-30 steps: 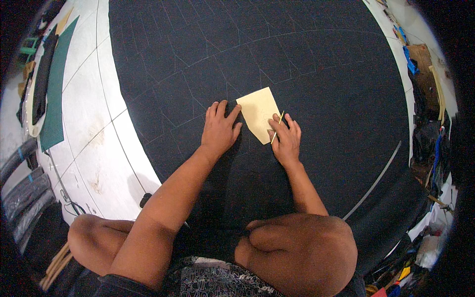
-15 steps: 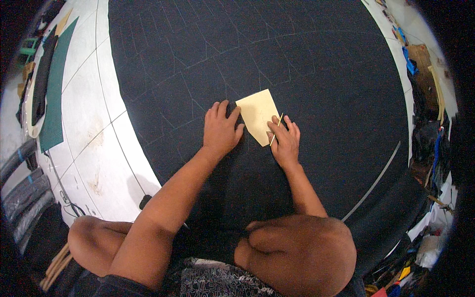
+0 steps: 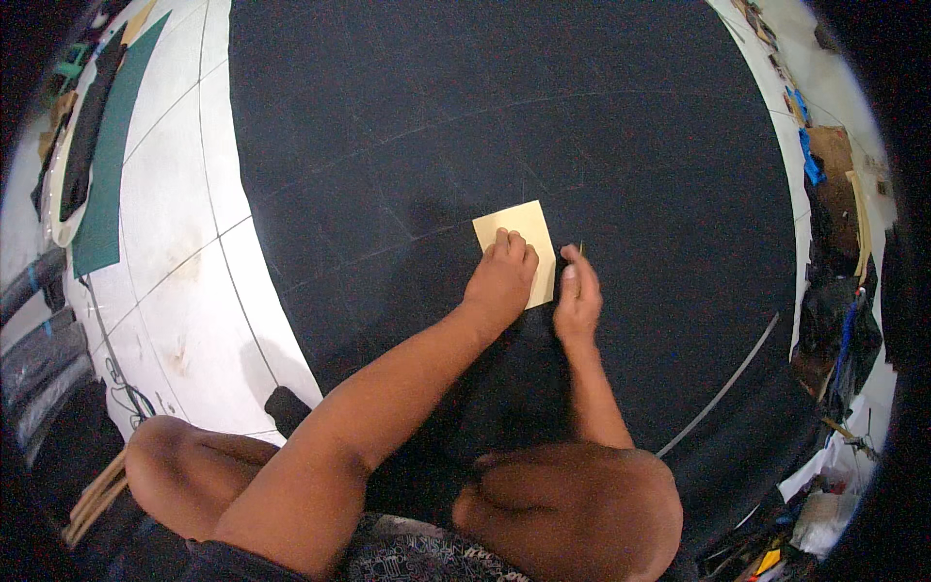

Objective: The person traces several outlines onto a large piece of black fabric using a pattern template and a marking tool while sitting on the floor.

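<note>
Yellow card appears light, stiff, best held by its edges; left hand rests unclenched on it, right hand grasping slim stick.

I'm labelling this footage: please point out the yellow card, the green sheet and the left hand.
Yellow card (image 3: 537, 228), head view: its bare upper right.
Green sheet (image 3: 116, 145), head view: middle of its surface.
Left hand (image 3: 500, 283), head view: back of the hand.
</note>
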Motion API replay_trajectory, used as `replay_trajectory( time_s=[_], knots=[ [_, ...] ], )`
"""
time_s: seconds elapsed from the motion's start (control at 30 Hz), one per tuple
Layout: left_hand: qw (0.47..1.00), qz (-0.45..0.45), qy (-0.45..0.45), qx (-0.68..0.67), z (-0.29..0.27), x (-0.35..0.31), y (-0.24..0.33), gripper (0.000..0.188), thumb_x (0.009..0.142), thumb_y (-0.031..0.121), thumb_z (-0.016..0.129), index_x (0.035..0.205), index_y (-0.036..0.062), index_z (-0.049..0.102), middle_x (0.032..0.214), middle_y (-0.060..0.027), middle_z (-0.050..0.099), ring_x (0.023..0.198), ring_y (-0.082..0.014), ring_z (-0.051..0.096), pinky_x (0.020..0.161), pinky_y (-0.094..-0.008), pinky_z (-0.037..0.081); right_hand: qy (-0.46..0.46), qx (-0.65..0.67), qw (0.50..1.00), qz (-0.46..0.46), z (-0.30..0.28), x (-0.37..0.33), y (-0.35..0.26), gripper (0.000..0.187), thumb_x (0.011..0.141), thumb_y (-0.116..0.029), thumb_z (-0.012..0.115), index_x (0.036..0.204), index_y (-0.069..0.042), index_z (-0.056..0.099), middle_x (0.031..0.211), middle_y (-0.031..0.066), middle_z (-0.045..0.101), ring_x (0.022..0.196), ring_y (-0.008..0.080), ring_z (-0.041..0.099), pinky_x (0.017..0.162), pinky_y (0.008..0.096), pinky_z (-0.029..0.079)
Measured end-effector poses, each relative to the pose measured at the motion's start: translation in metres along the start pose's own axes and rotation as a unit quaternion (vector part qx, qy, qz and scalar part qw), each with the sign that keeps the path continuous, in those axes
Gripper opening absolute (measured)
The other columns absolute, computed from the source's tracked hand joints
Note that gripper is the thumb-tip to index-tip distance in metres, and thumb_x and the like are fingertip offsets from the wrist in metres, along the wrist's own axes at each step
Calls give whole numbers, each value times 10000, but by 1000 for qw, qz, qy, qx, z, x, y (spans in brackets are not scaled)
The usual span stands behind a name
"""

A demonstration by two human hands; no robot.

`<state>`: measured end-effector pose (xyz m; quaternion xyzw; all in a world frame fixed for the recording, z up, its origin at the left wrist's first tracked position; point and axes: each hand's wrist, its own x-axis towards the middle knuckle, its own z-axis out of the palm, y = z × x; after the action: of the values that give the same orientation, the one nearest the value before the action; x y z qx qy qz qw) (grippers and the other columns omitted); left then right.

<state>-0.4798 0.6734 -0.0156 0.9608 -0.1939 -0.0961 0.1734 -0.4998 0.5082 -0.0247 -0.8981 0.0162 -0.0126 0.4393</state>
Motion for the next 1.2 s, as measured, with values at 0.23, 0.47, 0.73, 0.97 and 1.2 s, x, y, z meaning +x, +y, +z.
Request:
replay_trajectory(
  time_s=[0.23,0.47,0.73,0.97,1.2],
  knots=[
    [999,-8,18,-45,12,-2,2,495,917,109,548,1375,-67,481,1442,-320,399,1376,-476,378,1147,-486,369,-123,14,990,-61,16,75,-45,338,1035,-218,493,1225,8,658,1222,175,668,1093,284,673,951,358,508],
    [961,-58,78,-258,14,0,5,425,898,126,584,1285,-47,554,1288,-291,571,1215,-501,504,1073,-552,402,-235,-10,968,-91,41,93,-69,278,979,-202,565,1134,-23,710,1194,161,693,1097,325,669,948,386,512],
    [985,-2,98,-143,25,-5,-2,463,908,159,562,1325,-41,536,1322,-299,552,1237,-511,479,1086,-552,384,-238,-23,968,-76,47,93,-71,272,960,-191,576,1110,-10,713,1160,153,707,1082,326,673,948,393,514],
    [996,-23,17,-80,12,-5,4,580,923,235,583,1411,-54,463,1500,-360,335,1383,-583,307,1184,-556,276,-160,-151,969,-115,20,103,-54,263,965,-194,560,1090,-19,711,1129,151,709,1068,331,661,935,421,514],
    [997,-34,-12,-62,9,-4,0,607,904,268,634,1415,-18,476,1517,-366,295,1377,-592,317,1168,-550,319,-199,-91,969,-112,32,100,-59,266,968,-198,559,1081,-4,702,1119,166,707,1048,346,669,930,408,515]
  ],
)
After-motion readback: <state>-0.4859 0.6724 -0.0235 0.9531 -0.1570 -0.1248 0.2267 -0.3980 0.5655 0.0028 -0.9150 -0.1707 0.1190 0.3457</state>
